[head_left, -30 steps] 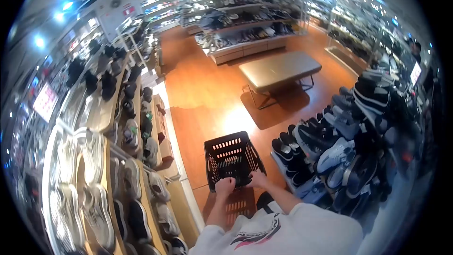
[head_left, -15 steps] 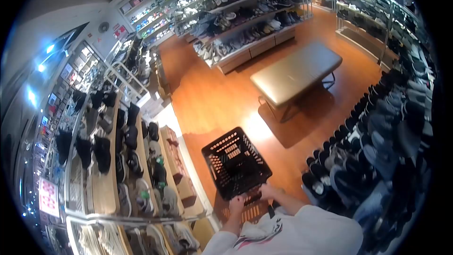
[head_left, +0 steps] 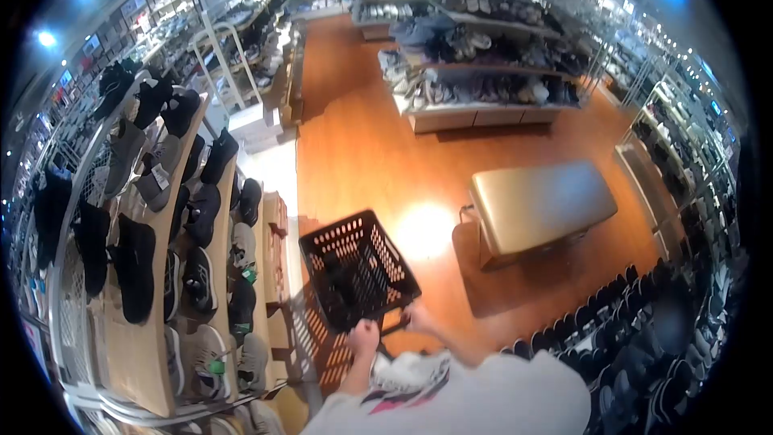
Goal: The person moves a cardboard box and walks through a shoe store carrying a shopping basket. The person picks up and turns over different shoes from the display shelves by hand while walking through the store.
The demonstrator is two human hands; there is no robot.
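Observation:
A black plastic basket [head_left: 346, 229] with slotted walls hangs in front of my body, tilted a little, above the wooden floor. My left hand [head_left: 364, 337] is closed at its near edge, by the left part of the handle. Around the handle's right part, my right hand [head_left: 418, 318] is closed too. Dark shapes show inside the basket, but I cannot make out whether they are contents or shadow. White sleeves and a white shirt front [head_left: 483, 395] fill the bottom of the view.
Shelves of shoes [head_left: 133, 266] rise close on the left. A padded bench [head_left: 543, 201] stands ahead on the right. Rows of dark shoes [head_left: 620, 338] line the lower right. Beyond lies a low shoe display [head_left: 491, 118], with orange wooden floor [head_left: 354, 145] before it.
The view has moved forward and turned. The basket now appears farther left, beside the left shelves, and the bench has shifted right and lower. Both hands have kept their hold.

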